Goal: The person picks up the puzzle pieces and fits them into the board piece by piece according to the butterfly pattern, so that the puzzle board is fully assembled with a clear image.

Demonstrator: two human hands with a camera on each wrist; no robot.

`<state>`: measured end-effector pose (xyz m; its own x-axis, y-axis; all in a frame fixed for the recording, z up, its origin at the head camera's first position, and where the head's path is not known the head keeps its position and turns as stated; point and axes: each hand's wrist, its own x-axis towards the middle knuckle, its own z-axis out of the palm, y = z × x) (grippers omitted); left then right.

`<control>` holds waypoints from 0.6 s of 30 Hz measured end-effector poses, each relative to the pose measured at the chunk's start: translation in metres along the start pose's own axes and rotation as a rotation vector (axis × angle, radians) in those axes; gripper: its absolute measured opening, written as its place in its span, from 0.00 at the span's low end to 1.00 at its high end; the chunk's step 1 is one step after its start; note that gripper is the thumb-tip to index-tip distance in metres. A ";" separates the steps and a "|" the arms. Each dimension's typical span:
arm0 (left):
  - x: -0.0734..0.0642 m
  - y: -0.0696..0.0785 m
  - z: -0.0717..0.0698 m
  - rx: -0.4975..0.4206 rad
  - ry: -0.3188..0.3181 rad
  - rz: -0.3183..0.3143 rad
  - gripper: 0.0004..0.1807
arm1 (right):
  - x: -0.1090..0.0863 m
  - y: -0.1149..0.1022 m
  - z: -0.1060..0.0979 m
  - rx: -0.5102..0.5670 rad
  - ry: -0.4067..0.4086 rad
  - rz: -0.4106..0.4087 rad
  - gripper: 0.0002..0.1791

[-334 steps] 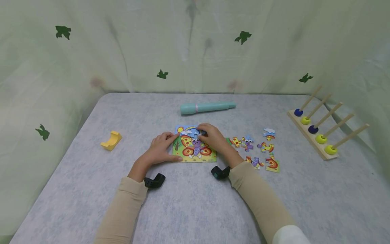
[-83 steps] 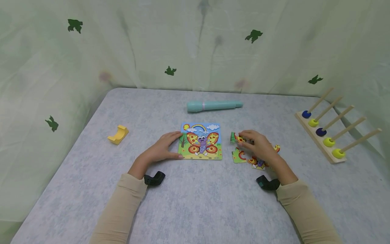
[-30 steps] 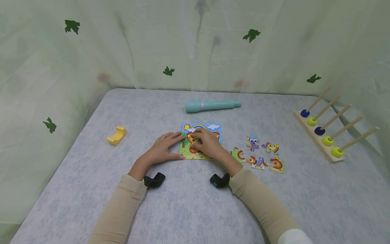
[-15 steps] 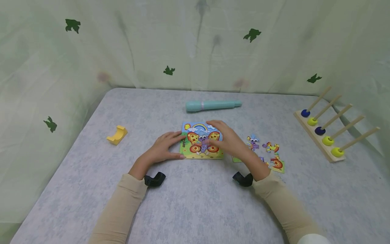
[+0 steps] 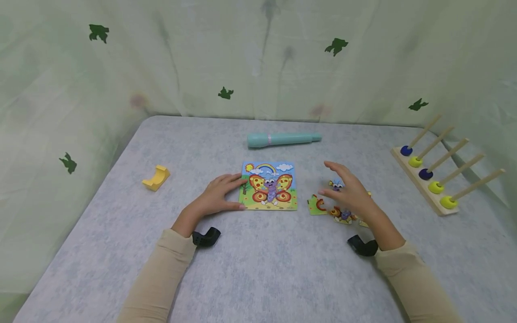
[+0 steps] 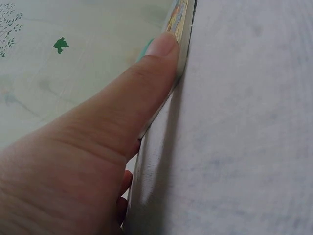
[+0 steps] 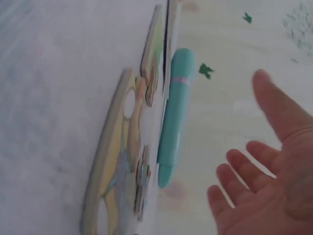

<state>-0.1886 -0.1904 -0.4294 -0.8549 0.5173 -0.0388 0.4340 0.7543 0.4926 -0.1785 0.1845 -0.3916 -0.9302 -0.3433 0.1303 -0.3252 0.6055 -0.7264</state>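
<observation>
A square butterfly puzzle board [image 5: 271,204] lies mid-table. My left hand [image 5: 213,196] rests at its left side, thumb on the lower left corner and fingertips at the left edge; in the left wrist view the thumb [image 6: 142,73] lies along the board's edge. To the right, my right hand [image 5: 349,190] hovers over loose puzzle pieces, thumb and fingers spread and nothing between them. Below it lie a green corner piece [image 5: 317,205] and a piece with the butterfly's feet [image 5: 342,215]. A purple head piece [image 5: 336,184] shows partly behind the hand, which hides other pieces.
A teal toy microphone-like stick [image 5: 284,139] lies behind the board. A yellow curved block [image 5: 156,178] sits at the left. At the right stands a wooden peg rack [image 5: 425,181] with blue and yellow beads. A curtain [image 5: 258,58] hangs behind the table.
My right hand has put the upper left wing piece on the board, let go and moved right over the loose pieces. The left hand has stayed at the board's left edge.
</observation>
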 end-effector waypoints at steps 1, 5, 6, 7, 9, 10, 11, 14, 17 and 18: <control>0.000 0.000 0.000 0.002 0.000 0.002 0.43 | -0.001 0.005 -0.001 -0.002 -0.009 0.022 0.45; 0.000 0.000 0.000 0.003 0.000 0.005 0.43 | -0.001 0.021 -0.004 -0.026 -0.067 0.089 0.47; 0.000 0.001 0.000 0.003 0.000 0.005 0.43 | 0.000 0.024 -0.005 -0.035 -0.084 0.102 0.47; 0.000 0.001 0.000 0.003 0.001 0.005 0.43 | -0.001 0.027 -0.005 -0.045 -0.101 0.117 0.47; 0.001 0.001 0.000 0.003 0.002 0.007 0.43 | -0.001 0.032 -0.007 -0.056 -0.134 0.136 0.47; 0.001 0.002 0.000 0.004 0.003 0.007 0.43 | -0.002 0.034 -0.008 -0.053 -0.149 0.144 0.48; 0.001 0.002 0.000 0.005 0.003 0.006 0.43 | -0.002 0.036 -0.009 -0.045 -0.162 0.150 0.48; 0.000 0.003 0.000 0.007 0.004 0.006 0.43 | -0.003 0.042 -0.011 -0.033 -0.197 0.167 0.49; 0.000 0.003 -0.001 0.007 0.006 0.006 0.43 | -0.003 0.047 -0.012 -0.042 -0.220 0.186 0.49; 0.000 0.003 -0.001 0.006 0.005 0.006 0.42 | -0.002 0.048 -0.012 -0.052 -0.226 0.185 0.48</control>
<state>-0.1873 -0.1887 -0.4267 -0.8538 0.5196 -0.0311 0.4409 0.7538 0.4873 -0.1940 0.2236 -0.4186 -0.9148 -0.3715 -0.1585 -0.1678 0.7065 -0.6876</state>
